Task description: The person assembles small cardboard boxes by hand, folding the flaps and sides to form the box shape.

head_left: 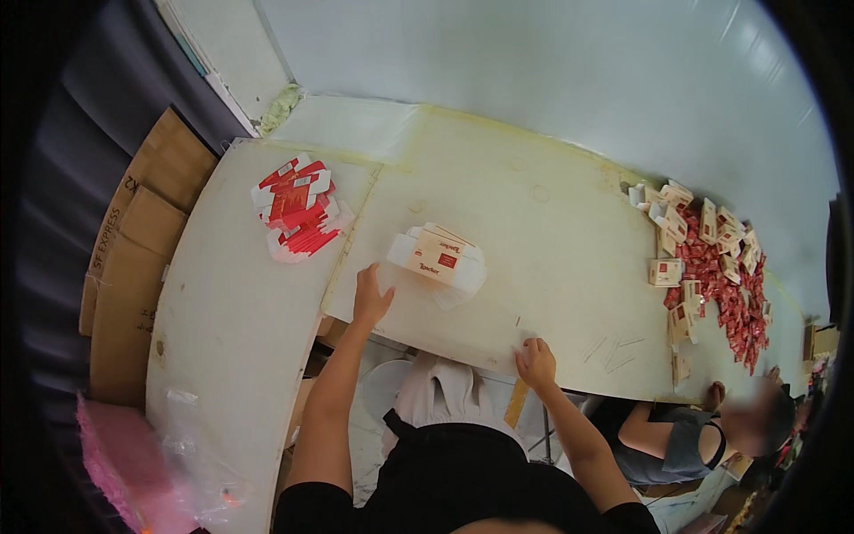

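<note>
I count two hands of the wearer on my feed. The left hand is just beside one stack of flattened cream cartons at the centre of the frame, its thumb and fingers spread wide with nothing between them. The right hand is at the tabletop's near edge, below and right of centre, fingers curled; I cannot tell whether it grips anything. The stack's cartons overlap, so I can't number them.

I see one pile of flattened red-and-white cartons at the upper left, also too jumbled to count. At the right lies one heap of red-wrapped packets, partly covered by over ten cream boxes; the packets are too small to number. One co-worker sits at the lower right, lower body hidden under the tabletop. A pink plastic bag blurs into the dark lower-left rim.
</note>
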Motion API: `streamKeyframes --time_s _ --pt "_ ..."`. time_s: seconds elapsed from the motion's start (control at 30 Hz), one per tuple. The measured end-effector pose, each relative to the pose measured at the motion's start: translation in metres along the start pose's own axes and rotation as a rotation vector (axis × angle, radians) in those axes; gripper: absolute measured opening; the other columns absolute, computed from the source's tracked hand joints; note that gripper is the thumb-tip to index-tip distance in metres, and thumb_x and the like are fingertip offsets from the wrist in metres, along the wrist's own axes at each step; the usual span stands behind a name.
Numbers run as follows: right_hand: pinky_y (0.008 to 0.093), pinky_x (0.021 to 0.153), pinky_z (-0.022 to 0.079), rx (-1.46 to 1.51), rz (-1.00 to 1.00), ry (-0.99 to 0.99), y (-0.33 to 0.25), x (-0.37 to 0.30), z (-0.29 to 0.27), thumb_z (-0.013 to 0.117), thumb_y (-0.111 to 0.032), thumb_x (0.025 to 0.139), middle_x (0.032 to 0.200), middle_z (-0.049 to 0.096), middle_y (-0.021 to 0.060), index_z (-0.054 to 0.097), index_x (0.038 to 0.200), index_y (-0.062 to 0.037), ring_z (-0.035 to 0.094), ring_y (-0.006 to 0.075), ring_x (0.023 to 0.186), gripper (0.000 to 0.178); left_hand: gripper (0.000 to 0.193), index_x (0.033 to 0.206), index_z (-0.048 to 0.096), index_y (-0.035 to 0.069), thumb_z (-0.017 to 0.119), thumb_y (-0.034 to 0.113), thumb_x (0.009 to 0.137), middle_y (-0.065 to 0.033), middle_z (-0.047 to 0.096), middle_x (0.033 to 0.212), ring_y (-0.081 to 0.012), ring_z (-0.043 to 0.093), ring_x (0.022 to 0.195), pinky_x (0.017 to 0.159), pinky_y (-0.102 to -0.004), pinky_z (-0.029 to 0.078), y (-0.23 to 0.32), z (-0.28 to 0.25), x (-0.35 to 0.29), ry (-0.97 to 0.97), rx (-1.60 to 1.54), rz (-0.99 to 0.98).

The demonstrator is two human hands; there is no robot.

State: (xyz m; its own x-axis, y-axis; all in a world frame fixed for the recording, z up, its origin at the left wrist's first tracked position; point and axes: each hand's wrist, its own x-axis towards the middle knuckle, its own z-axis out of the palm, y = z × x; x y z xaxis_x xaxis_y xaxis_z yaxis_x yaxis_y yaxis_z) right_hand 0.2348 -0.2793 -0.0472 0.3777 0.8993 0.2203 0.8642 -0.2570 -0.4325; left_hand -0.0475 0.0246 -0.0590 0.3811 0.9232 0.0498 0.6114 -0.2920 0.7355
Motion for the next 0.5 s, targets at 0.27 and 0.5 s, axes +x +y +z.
streamKeyframes --time_s 0.27,0.5 --pt "0.0426 0.054 0.043 0.001 0.191 -0.02 0.001 0.01 0.017 0.063 -0.022 0.083 0.067 0.052 0.0085 0.048 0.071 -0.0087 0.055 0.0316 0.063 0.024 0.124 0.147 0.022 0.005 0.085 0.051 0.051 -0.0133 0.017 0.155 -0.0305 0.012 0.144 0.11 -0.0654 0.01 0.127 -0.026 0.086 -0.623 0.828 0.615" --pt "0.0413 0.053 0.044 -0.044 0.163 0.057 -0.002 0.011 0.017 0.065 -0.016 0.079 0.068 0.05 0.0078 0.048 0.07 -0.0097 0.054 0.0297 0.063 0.021 0.11 0.141 0.032 0.003 0.081 0.047 0.053 -0.0141 0.037 0.138 -0.0325 0.032 0.131 0.104 -0.0588 0.025 0.114 0.024 0.116 -0.703 0.749 0.719"
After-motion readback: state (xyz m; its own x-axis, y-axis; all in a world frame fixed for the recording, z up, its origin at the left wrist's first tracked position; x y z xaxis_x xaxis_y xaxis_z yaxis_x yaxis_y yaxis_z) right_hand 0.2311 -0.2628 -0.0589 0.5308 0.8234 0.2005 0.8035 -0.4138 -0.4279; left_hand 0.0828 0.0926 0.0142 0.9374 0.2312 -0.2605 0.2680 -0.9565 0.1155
